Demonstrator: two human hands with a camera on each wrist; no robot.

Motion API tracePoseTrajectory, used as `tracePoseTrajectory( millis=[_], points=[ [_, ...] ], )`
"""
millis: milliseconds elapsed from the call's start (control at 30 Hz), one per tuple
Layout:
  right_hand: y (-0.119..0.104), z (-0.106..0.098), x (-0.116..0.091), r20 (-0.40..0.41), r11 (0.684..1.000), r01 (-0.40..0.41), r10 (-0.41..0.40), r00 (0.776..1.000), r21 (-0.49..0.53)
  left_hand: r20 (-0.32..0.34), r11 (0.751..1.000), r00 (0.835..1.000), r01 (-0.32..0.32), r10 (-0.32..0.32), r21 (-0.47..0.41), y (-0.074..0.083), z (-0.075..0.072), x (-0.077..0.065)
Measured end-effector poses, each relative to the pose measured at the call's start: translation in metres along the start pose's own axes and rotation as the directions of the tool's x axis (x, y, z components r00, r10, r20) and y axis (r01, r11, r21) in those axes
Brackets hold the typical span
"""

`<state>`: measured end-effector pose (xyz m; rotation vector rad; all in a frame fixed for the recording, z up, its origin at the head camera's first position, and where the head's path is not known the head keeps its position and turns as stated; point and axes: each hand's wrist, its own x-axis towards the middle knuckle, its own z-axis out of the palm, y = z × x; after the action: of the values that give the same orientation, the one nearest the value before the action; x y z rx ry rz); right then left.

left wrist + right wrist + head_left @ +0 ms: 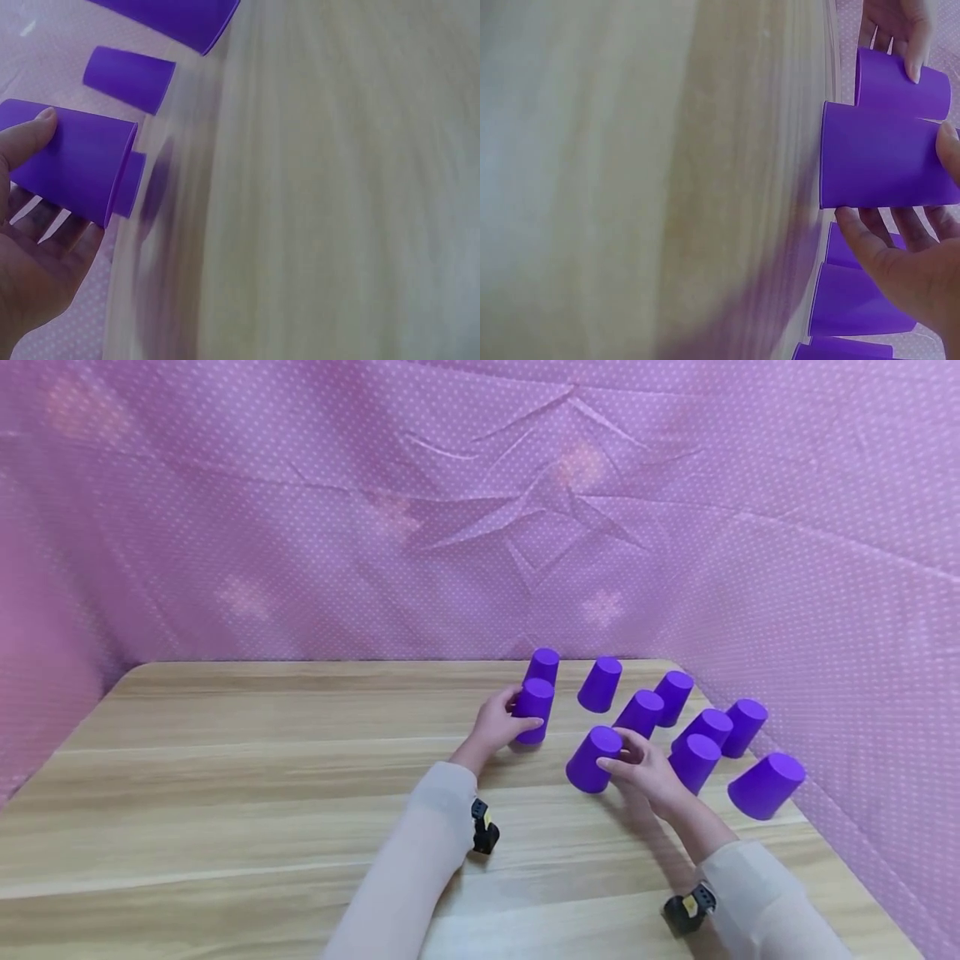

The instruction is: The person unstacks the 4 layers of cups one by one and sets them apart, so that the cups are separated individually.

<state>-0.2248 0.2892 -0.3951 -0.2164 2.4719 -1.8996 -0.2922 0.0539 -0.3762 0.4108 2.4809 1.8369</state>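
My left hand grips an upside-down purple cup, thumb on the near side and fingers behind. In the left wrist view this cup has its rim a little off the table. Another purple cup stands just behind it, partly hidden. To the right, my right hand holds a second upside-down purple cup between thumb and fingers. The right wrist view shows that cup's wall with fingers beneath; whether its rim touches the table I cannot tell.
More upside-down purple cups stand on the right of the wooden table, among them a far one, one behind my right hand and one near the right edge. Pink dotted cloth hangs around the table.
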Motion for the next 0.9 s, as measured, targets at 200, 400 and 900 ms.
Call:
tracePoseTrajectory(
  millis=[200, 400, 900],
  points=[
    [-0.005, 0.001, 0.0, 0.017, 0.998, 0.052, -0.052, 0.998, 0.023, 0.0, 0.999, 1.0, 0.021, -0.021, 0.047, -0.003, 0.013, 0.006],
    [-0.01, 0.002, -0.005, -0.004, 1.0, 0.008, -0.008, 1.0, -0.002, 0.013, 0.999, 1.0, 0.021, -0.022, 0.04, -0.002, 0.026, 0.004],
    [-0.014, 0.003, -0.005, -0.017, 1.0, -0.031, 0.031, 0.999, -0.003, 0.001, 0.998, 1.0, -0.013, 0.013, 0.065, -0.002, 0.043, 0.013]
  ],
)
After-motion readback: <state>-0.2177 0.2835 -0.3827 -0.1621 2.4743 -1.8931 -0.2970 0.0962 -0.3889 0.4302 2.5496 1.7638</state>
